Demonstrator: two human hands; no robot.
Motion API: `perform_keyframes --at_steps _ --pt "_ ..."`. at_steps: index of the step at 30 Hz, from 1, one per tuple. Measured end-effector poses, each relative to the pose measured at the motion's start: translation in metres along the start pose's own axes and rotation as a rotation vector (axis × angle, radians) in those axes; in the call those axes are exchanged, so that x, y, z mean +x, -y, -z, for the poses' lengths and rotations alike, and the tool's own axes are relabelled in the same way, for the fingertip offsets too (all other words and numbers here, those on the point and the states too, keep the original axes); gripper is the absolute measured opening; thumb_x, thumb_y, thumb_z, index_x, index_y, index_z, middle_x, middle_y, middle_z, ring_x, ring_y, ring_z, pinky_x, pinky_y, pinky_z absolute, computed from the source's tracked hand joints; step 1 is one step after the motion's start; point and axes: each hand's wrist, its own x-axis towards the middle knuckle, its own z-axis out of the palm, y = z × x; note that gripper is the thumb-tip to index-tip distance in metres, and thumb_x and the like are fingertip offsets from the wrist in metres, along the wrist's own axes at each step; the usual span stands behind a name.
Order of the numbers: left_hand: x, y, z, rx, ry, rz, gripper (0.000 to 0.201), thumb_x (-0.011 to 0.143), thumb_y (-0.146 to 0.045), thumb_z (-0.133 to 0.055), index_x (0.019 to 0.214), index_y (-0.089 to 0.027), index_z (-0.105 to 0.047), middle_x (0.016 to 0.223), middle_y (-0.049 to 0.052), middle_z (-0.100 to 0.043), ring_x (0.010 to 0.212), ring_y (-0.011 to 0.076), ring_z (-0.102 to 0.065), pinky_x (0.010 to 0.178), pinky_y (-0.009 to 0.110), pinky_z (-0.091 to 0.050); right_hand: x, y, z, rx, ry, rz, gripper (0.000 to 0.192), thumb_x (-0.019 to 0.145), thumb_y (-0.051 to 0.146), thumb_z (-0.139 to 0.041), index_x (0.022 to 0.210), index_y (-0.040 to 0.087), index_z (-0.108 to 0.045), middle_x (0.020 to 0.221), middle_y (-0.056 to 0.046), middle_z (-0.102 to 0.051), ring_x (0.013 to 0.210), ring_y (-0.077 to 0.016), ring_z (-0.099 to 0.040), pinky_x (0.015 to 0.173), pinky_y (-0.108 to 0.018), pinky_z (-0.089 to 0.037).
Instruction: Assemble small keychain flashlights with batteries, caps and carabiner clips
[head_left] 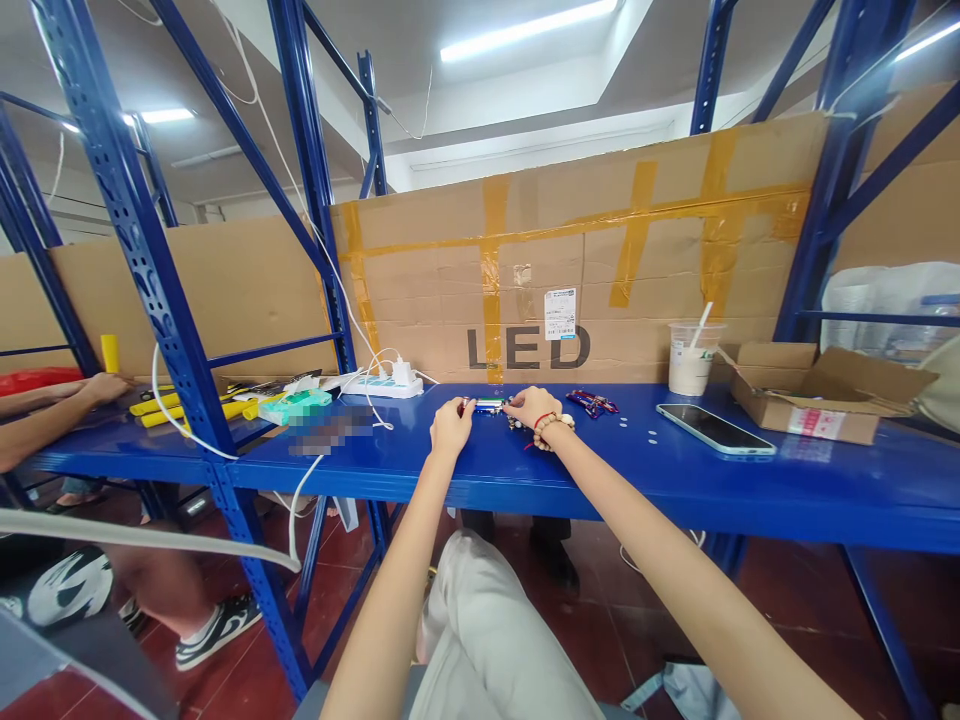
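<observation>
Both hands rest on the blue shelf [750, 480] in front of the cardboard wall [570, 270], working at a small part [489, 404] that lies on the shelf between them. The left hand [451, 424] has its fingers curled onto the part's left end, and the right hand [534, 408], with a bead bracelet [553, 424] at the wrist, pinches its right end; the part is too small to tell what it is, though it looks like a short greenish piece with metal ends. To do this well, it seems best to keep both wrists planted on the shelf so the fingertips alone do the fine work, and to hold the part low so that nothing dropped rolls off the front edge. A small heap of red and blue pieces [592, 402] lies just right of the right hand, within easy reach. Farther right are a phone [715, 428], a plastic cup [692, 358] with a straw, and an open carton [814, 395]. To the left sit a power strip [382, 384] and yellow tubes [161, 408], where another person's hand [101, 388] rests well apart.
</observation>
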Motion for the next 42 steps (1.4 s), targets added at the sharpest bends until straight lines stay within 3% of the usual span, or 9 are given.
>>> perform_keyframes --at_steps 6,11,16,20,26,36,42 --pt "0.001 0.002 -0.001 0.012 -0.002 -0.008 0.029 0.087 -0.041 -0.040 0.085 -0.021 -0.062 0.086 0.005 -0.066 0.083 0.0190 -0.059 0.063 0.024 -0.039 -0.003 0.001 0.002 -0.056 0.045 0.005 0.021 0.067 0.043 -0.067 0.072 0.023 -0.073 0.072 -0.007 -0.069 0.071 -0.0182 -0.064 0.059 -0.024 -0.046" --pt "0.004 0.005 -0.004 0.006 0.007 -0.028 0.027 0.086 -0.040 -0.043 0.087 -0.021 -0.062 0.086 0.005 -0.065 0.083 0.0181 -0.058 0.063 0.023 -0.039 -0.003 0.004 0.001 -0.052 0.104 -0.034 0.014 0.066 0.032 -0.069 0.077 0.025 -0.073 0.081 -0.004 -0.071 0.077 -0.0198 -0.065 0.059 -0.024 -0.046" --pt "0.007 0.007 -0.009 -0.129 0.110 -0.171 0.025 0.087 -0.036 -0.040 0.081 -0.021 -0.059 0.077 0.000 -0.064 0.072 0.0125 -0.057 0.065 0.021 -0.040 -0.004 0.006 0.001 -0.006 0.076 0.001 0.012 0.070 0.028 -0.066 0.078 0.023 -0.073 0.084 -0.004 -0.071 0.082 -0.0199 -0.065 0.062 -0.023 -0.048" --pt "0.007 0.008 -0.011 -0.211 0.155 -0.207 0.026 0.089 -0.036 -0.035 0.084 -0.022 -0.056 0.073 -0.003 -0.064 0.064 0.0105 -0.056 0.064 0.020 -0.040 0.002 0.003 -0.005 0.191 -0.029 0.041 0.015 0.073 0.026 -0.064 0.084 0.020 -0.072 0.089 -0.004 -0.071 0.087 -0.0187 -0.065 0.072 -0.024 -0.051" --pt "0.005 0.007 -0.010 -0.207 0.199 -0.191 0.027 0.088 -0.040 -0.035 0.079 -0.021 -0.053 0.069 -0.003 -0.064 0.066 0.0114 -0.057 0.070 0.022 -0.042 0.014 -0.002 -0.017 0.503 -0.145 0.167 0.018 0.073 0.016 -0.061 0.089 0.014 -0.069 0.087 -0.006 -0.071 0.080 -0.0148 -0.066 0.077 -0.023 -0.052" --pt "0.005 0.007 -0.010 -0.207 0.214 -0.229 0.027 0.087 -0.041 -0.037 0.075 -0.021 -0.052 0.064 -0.003 -0.062 0.064 0.0119 -0.057 0.069 0.023 -0.042 0.011 -0.003 -0.019 0.401 -0.083 0.372 0.026 0.063 0.006 -0.063 0.088 0.013 -0.068 0.083 -0.008 -0.070 0.076 -0.0175 -0.066 0.073 -0.027 -0.053" --pt "0.003 0.006 -0.009 -0.180 0.214 -0.230 0.029 0.087 -0.041 -0.036 0.076 -0.021 -0.052 0.066 -0.003 -0.062 0.067 0.0125 -0.057 0.067 0.023 -0.041 0.005 0.000 -0.015 0.309 -0.083 0.392 0.025 0.062 0.002 -0.061 0.084 0.013 -0.068 0.085 -0.009 -0.069 0.076 -0.0176 -0.065 0.074 -0.027 -0.052"
